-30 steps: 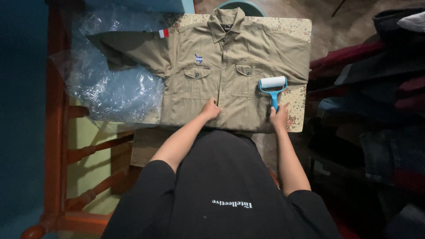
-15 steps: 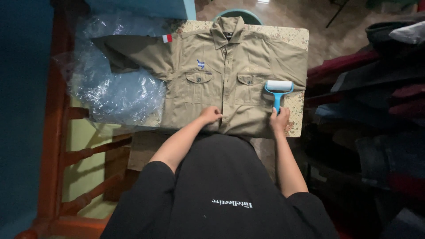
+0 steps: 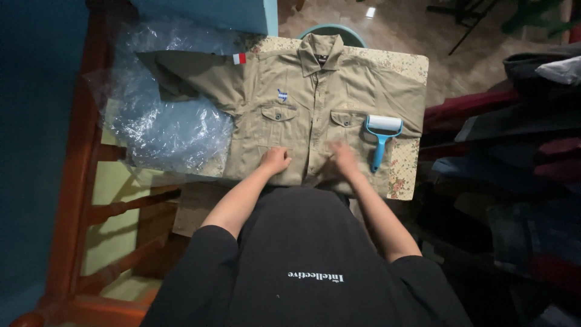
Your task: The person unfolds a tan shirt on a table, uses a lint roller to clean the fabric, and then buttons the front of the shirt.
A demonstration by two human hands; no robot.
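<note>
From the head view, much of the table [image 3: 410,66] is hidden: the shirt [image 3: 315,115] covers most of its floral top, which shows only along the far edge and the right side. The shirt's hem is cut off by the person's black-clad torso, and its right sleeve is hard to make out where it hangs over the table edge. The right hand [image 3: 343,155] is blurred, so I cannot tell how its fingers stand; it lies on the shirt's lower front, right of the button line, and holds nothing. The left hand [image 3: 275,160] rests loosely curled on the cloth below the left chest pocket, gripping nothing. The shirt is khaki woven fabric, spread flat and buttoned, with a collar, two flapped pockets, a small blue badge and a red-and-white patch on the outstretched left sleeve. A lint roller [image 3: 382,136] lies on the shirt just right of the right hand, apart from it, with a white drum and a blue plastic handle. Crinkled clear plastic wrap [image 3: 163,121] lies heaped under the left sleeve. Dark clothes [image 3: 514,157] pile up at the right, their shapes lost in shadow.
</note>
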